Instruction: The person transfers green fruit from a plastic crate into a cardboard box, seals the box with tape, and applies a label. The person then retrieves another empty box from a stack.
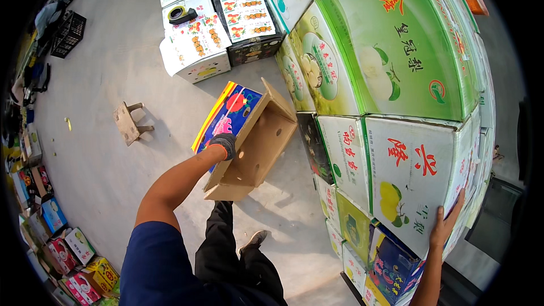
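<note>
My left hand (222, 145) wears a dark grey knitted glove and grips the side wall of an open cardboard box (263, 142). The box tilts so that its bare brown inside faces up and to the right. Its blue printed outer side (231, 112) has a yellow and red edge and a picture of fruit. My right hand (447, 221), bare with thumb and fingers spread, rests against a white printed fruit carton (412, 182) in the tall stack on the right.
Green cartons (403, 51) top the stack. Low cartons ahead carry printed sheets (246, 12) and a tape roll (180, 15). A small wooden stool (129, 123) stands on the concrete floor. At left are a black plastic crate (68, 34) and several fruit boxes (80, 246).
</note>
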Action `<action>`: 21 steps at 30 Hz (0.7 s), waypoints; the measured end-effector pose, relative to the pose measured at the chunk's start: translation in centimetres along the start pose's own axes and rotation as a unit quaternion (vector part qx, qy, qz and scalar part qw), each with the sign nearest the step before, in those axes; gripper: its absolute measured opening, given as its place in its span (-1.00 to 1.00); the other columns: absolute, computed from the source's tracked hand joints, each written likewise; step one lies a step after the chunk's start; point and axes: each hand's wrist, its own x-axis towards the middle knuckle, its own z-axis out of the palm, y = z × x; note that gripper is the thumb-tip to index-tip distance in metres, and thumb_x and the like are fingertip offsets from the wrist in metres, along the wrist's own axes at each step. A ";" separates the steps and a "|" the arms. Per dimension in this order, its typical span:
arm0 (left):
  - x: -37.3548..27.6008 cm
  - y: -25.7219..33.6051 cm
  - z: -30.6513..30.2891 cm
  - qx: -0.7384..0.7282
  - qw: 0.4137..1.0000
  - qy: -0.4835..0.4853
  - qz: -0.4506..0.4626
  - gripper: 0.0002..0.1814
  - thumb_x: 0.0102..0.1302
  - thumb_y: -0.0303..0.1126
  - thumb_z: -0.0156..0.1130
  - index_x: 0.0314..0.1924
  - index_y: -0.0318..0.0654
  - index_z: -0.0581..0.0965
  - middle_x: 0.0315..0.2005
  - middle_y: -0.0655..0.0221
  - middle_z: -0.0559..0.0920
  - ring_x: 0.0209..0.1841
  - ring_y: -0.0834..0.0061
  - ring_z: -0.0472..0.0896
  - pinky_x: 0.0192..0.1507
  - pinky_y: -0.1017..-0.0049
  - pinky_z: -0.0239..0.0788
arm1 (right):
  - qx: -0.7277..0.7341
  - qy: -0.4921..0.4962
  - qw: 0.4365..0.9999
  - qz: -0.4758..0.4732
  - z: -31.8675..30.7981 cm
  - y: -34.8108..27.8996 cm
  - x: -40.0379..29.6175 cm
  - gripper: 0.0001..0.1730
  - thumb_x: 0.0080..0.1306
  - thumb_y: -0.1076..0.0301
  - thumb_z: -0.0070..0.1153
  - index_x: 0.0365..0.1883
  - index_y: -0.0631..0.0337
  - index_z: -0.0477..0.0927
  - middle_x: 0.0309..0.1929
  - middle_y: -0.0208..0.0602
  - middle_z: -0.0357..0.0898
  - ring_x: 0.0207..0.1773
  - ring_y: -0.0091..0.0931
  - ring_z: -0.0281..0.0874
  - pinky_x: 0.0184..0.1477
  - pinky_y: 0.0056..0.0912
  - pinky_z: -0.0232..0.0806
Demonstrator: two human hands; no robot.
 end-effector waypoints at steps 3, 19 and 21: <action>-3.9 2.6 -1.3 0.095 0.993 -0.065 0.020 -0.60 0.08 -0.31 0.32 -0.03 -0.21 0.71 -0.11 0.02 0.74 -0.03 0.09 0.74 0.00 0.15 0.60 | -0.009 0.002 1.000 0.008 -0.2 -0.4 0.2 0.07 0.35 -0.28 0.09 0.59 0.28 0.08 0.63 -0.03 0.03 0.68 -0.20 -0.16 0.62 -0.15 -0.32; 10.8 10.6 -7.6 0.389 0.887 0.002 0.249 -0.79 0.18 -0.46 0.31 -0.18 -0.13 0.76 -0.16 0.17 0.78 -0.06 0.14 0.76 -0.09 0.18 0.59 | 0.009 0.020 0.999 0.045 -0.2 -1.3 0.8 0.20 0.23 -0.45 0.14 0.57 0.27 0.14 0.60 -0.01 0.11 0.66 -0.17 -0.05 0.61 -0.11 -0.23; 14.5 9.8 -6.1 0.384 0.889 0.024 0.249 -0.80 0.19 -0.46 0.29 -0.20 -0.12 0.76 -0.19 0.19 0.79 -0.08 0.15 0.76 -0.11 0.18 0.59 | -0.004 0.010 0.999 0.049 -0.1 -1.6 1.1 0.24 0.23 -0.55 0.04 0.58 0.26 0.12 0.61 -0.03 0.08 0.66 -0.19 -0.06 0.62 -0.11 -0.24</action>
